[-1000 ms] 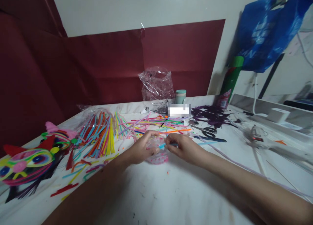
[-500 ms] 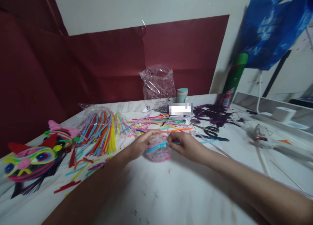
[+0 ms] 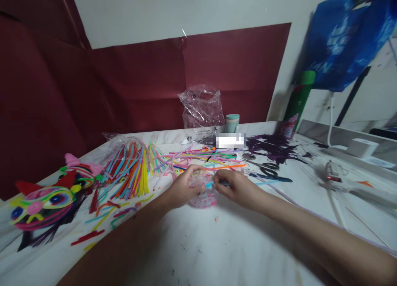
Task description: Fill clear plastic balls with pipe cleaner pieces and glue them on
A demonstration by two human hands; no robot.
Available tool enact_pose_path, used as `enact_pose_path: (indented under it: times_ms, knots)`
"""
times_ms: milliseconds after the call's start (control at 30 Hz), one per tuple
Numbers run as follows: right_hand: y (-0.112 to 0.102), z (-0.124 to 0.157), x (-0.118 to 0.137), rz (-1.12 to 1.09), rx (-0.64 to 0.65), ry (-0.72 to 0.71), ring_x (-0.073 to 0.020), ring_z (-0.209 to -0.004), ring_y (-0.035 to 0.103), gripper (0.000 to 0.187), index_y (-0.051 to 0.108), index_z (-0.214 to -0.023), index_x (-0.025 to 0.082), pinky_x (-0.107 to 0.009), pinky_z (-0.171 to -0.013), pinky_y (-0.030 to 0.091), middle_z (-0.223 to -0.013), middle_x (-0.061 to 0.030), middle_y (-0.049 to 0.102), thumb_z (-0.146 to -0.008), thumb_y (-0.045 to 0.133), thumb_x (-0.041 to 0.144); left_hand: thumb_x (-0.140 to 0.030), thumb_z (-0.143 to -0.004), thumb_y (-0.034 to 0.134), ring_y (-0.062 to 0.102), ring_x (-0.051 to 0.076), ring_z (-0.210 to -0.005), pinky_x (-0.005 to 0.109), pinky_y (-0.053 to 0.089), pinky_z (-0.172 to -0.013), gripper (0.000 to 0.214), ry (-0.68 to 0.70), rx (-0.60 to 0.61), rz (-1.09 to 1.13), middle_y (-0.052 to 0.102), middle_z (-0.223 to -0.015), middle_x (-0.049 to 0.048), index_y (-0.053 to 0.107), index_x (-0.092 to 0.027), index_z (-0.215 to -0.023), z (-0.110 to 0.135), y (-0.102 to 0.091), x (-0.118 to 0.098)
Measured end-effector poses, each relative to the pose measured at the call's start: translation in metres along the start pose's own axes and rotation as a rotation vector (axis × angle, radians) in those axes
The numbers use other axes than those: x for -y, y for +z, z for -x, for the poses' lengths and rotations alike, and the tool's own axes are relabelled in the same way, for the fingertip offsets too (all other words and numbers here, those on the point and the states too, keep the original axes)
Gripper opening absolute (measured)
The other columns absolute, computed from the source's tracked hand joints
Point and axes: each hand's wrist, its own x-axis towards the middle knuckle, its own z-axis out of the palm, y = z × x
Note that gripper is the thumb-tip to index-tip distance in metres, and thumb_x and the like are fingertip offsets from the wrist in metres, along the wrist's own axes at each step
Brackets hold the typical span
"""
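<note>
My left hand [image 3: 184, 188] is curled around a see-through plastic piece with pink spots [image 3: 203, 202], round like a small cup or bowl. Its thumb presses near the end of a light blue pipe cleaner [image 3: 209, 185]. My right hand [image 3: 232, 184] pinches that pipe cleaner between thumb and fingers, close against the plastic piece. Part of the blue strip shows again to the right, behind the right wrist. An orange pipe cleaner [image 3: 229, 167] lies just beyond the hands.
Bundled pipe cleaners [image 3: 130, 170] and two decorated masks [image 3: 43, 207] lie on the left. Scissors [image 3: 268, 168], purple shreds [image 3: 271, 147] and a glue gun [image 3: 335, 176] are on the right. At the back stand a clear bag [image 3: 203, 108] and a green-lidded container [image 3: 232, 122].
The left thumb has come across the front of the plastic piece onto the blue pipe cleaner, covering much of it. The right hand keeps its pinch. The whole view has shifted slightly.
</note>
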Motion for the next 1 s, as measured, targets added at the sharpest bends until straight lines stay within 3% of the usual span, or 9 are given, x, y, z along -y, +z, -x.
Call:
enact_pose_path:
  times_ms: [200,367,633,867,1000]
  knots:
    - [-0.007,-0.002,-0.005,-0.043,0.046,-0.080,-0.0129,-0.060,0.050,0.007,0.052,-0.071,0.019,-0.024,-0.058,0.038,-0.067,-0.0002,0.058,-0.077,0.047,0.018,-0.018,-0.063,0.065,0.048,0.027,-0.114,0.040,0.038,-0.098,0.055,-0.004,-0.133,-0.070,0.053,-0.121,0.0101,0.047,-0.017,-0.115,0.001,0.007,-0.002]
    - [-0.012,-0.003,-0.005,-0.048,0.090,-0.115,-0.0120,-0.060,0.049,0.010,0.052,-0.070,0.019,-0.023,-0.057,0.039,-0.067,0.0003,0.056,-0.078,0.047,0.018,-0.028,-0.065,0.070,0.056,0.026,-0.103,0.039,0.046,-0.087,0.060,-0.093,-0.015,-0.017,0.058,-0.115,0.0066,0.046,-0.020,-0.120,0.001,0.002,0.000]
    - [-0.011,-0.001,-0.001,-0.074,0.122,-0.113,-0.0104,-0.058,0.046,0.010,0.050,-0.069,0.019,-0.021,-0.056,0.036,-0.065,0.0018,0.053,-0.078,0.048,0.017,-0.029,-0.063,0.073,0.044,0.030,-0.123,0.041,0.036,-0.102,0.074,-0.030,0.024,-0.051,0.047,-0.133,0.0117,0.041,-0.018,-0.129,0.001,-0.005,-0.003]
    - [-0.011,0.000,0.000,0.000,0.130,-0.077,-0.0103,-0.056,0.043,0.011,0.051,-0.069,0.018,-0.021,-0.054,0.034,-0.063,0.0025,0.052,-0.078,0.055,0.023,-0.021,-0.061,0.070,0.046,0.029,-0.120,0.041,0.038,-0.100,0.071,-0.029,-0.025,-0.061,0.049,-0.129,0.0110,0.040,-0.018,-0.125,0.005,0.003,-0.009]
    - [-0.010,0.000,-0.001,0.071,0.112,-0.107,-0.0116,-0.059,0.047,0.007,0.052,-0.070,0.018,-0.022,-0.056,0.035,-0.066,0.0004,0.056,-0.075,0.057,0.018,-0.019,-0.059,0.068,0.045,0.029,-0.119,0.042,0.037,-0.101,0.071,0.086,-0.108,-0.182,0.049,-0.127,0.0105,0.040,-0.019,-0.124,0.006,0.008,-0.003]
